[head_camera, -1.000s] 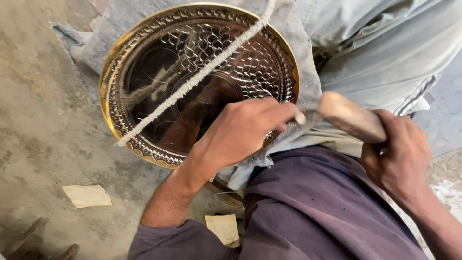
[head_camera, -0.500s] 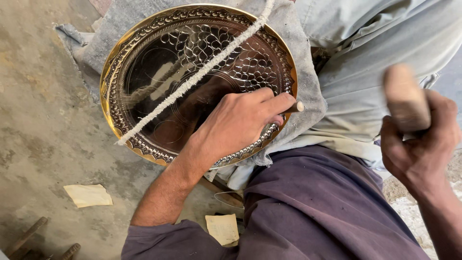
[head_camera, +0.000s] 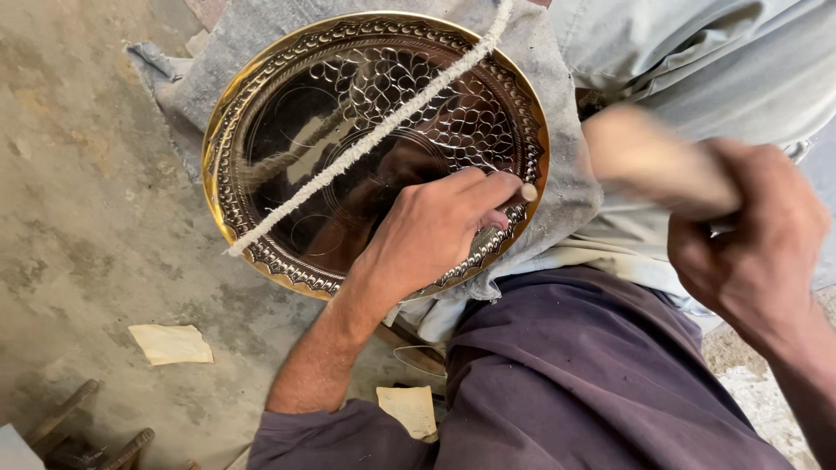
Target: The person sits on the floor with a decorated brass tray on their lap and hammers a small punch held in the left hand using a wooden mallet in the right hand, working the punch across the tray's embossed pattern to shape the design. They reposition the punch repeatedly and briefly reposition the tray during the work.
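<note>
A thin metal punch is pinched upright by the left hand against the round engraved brass tray (crossed by a white cord), propped on grey cloth. A blurred, seemingly wooden mallet is gripped in the closed right hand.

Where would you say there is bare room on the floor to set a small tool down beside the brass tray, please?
Bare concrete floor lies left of the brass tray, above the paper scrap. It is crowded on the tray's right: the left hand holds a punch at the rim, the right hand swings a blurred mallet, and grey cloth underlies the tray.
</note>
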{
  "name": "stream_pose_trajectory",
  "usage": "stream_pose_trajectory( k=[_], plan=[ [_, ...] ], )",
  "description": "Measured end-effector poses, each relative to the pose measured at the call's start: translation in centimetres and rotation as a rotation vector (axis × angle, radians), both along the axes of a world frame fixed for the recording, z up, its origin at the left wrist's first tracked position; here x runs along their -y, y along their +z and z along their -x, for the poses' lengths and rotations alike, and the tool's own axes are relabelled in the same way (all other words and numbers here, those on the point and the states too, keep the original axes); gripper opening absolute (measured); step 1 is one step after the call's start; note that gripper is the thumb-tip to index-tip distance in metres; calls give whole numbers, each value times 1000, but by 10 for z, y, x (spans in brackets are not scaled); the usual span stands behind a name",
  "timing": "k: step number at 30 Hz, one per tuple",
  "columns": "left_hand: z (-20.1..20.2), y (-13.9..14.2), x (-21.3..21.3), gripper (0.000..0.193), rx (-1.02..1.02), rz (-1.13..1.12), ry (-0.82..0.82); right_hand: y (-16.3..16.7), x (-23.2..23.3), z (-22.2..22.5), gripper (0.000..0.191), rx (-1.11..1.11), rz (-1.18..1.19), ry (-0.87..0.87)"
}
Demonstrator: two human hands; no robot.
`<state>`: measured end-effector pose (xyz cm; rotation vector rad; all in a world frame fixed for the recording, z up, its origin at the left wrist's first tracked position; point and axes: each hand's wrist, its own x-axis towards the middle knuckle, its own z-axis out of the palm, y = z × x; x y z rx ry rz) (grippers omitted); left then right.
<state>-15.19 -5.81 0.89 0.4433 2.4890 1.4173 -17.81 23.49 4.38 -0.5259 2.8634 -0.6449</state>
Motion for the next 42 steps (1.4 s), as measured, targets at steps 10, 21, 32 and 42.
stream_pose_trajectory(
  k=[10,21,32,42],
  plan=[
    [-46,-5,-12,17,88,-301,606,29,12,25,46,15,105,93],
    [-49,-20,-17,18,-69,-159,559,59,58,58,53,31,208,145],
    [-9,0,-5,27,-39,-63,182,28,15,46,40,-40,-291,236],
    [-20,31,-4,18,-77,-151,329,-9,-40,3,40,154,-20,-244]
  ],
)
